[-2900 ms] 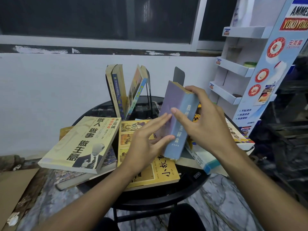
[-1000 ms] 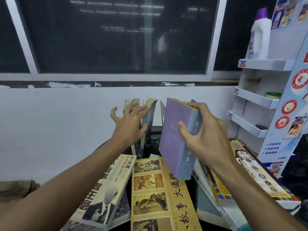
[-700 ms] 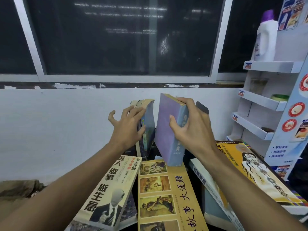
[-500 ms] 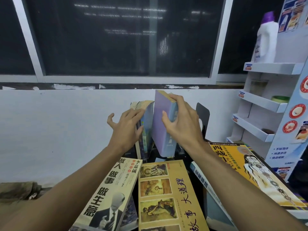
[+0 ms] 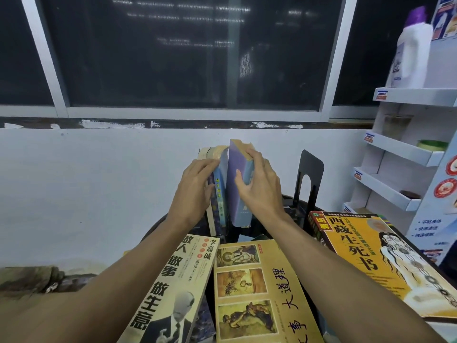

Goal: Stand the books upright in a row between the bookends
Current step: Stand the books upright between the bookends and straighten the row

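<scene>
Left of the black bookend [image 5: 308,179], the purple book [image 5: 233,194] is clamped upright by curled fingers of the right hand [image 5: 259,191]. The standing row [image 5: 217,194] is braced by straight fingers of the left hand [image 5: 194,191]. Three flat books [image 5: 257,288] in front of the bookend are yet to be stood.

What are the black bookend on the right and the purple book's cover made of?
The black bookend: probably thin sheet metal, painted black, low sheen; flat plate with rounded top and an arched cut-out. The purple book: cover looks like coated card, smooth with slight gloss; yellowed paper page edges show at its top. Neither is certain from looks.
</scene>
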